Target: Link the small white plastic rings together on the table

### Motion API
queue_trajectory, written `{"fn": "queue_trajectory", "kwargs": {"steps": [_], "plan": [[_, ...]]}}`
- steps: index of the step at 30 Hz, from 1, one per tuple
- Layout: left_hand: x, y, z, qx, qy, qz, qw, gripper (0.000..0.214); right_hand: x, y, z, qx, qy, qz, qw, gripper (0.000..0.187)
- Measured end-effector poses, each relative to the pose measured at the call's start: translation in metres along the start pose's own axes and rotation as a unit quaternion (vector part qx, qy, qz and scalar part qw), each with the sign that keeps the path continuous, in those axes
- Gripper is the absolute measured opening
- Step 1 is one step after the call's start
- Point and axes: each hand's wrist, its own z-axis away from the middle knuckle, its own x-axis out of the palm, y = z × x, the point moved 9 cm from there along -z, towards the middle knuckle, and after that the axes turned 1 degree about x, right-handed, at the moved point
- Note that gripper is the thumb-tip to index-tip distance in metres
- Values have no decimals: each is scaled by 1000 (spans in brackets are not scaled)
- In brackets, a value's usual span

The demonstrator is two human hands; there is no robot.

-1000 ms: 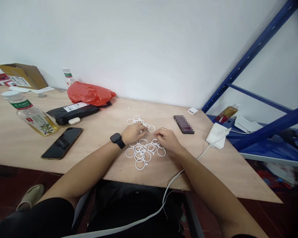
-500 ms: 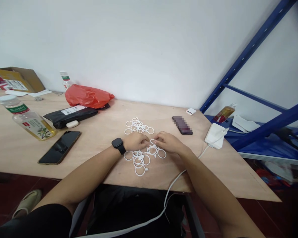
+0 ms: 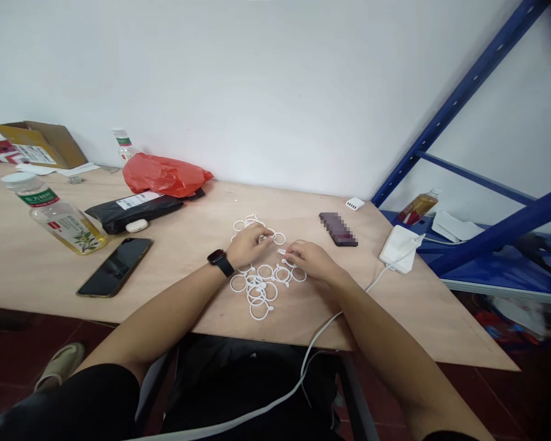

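White plastic curtain rings with small eyelets lie in two groups on the wooden table. My left hand (image 3: 250, 244), with a black watch on its wrist, is over the far group of rings (image 3: 280, 239) and covers part of it. Its thumb and forefinger are apart beside the rings; the other fingertips are partly hidden. Between its fingertips my right hand (image 3: 308, 257) pinches a white curtain ring (image 3: 281, 251), seen nearly edge-on. The near group of rings (image 3: 259, 309) is spread below both hands, with several overlapping.
To the left are a phone (image 3: 114, 268), a drink bottle (image 3: 68, 223), a black package (image 3: 138, 211) and a red plastic bag (image 3: 165, 174). A second phone (image 3: 338, 229), a power strip (image 3: 401, 248) and a white cable (image 3: 324, 334) are to the right, near a blue rack (image 3: 459, 110).
My hands have parted. The left has moved away from me to the far rings; the right keeps a ring, now turned nearly edge-on. The view has shifted slightly.
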Motion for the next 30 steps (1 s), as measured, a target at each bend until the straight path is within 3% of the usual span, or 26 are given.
{"fn": "queue_trajectory", "kwargs": {"steps": [2, 4, 8, 12, 17, 21, 30], "plan": [[17, 17, 5, 60, -68, -2, 996, 30, -4, -6, -1, -1, 27, -19, 999, 26], [26, 25, 7, 70, -97, -10, 993, 30, -8, -12, -1, -4, 55, -51, 997, 29], [23, 24, 4, 17, -90, -22, 996, 27, -10, -16, -1, 5, 81, -144, 986, 32], [25, 27, 4, 26, -126, -10, 992, 29, -2, -12, 0, 40, 67, -265, 961, 32], [12, 17, 3, -12, -77, -34, 996, 37, 0, 0, 0, 74, 93, -389, 913, 27], [11, 17, 4, -1, -75, -55, 996, 38, -1, 8, 0, 81, 111, -386, 912, 24], [15, 13, 5, -34, -77, -39, 996, 33, 5, -5, 0, 52, 54, -362, 929, 34]]}}
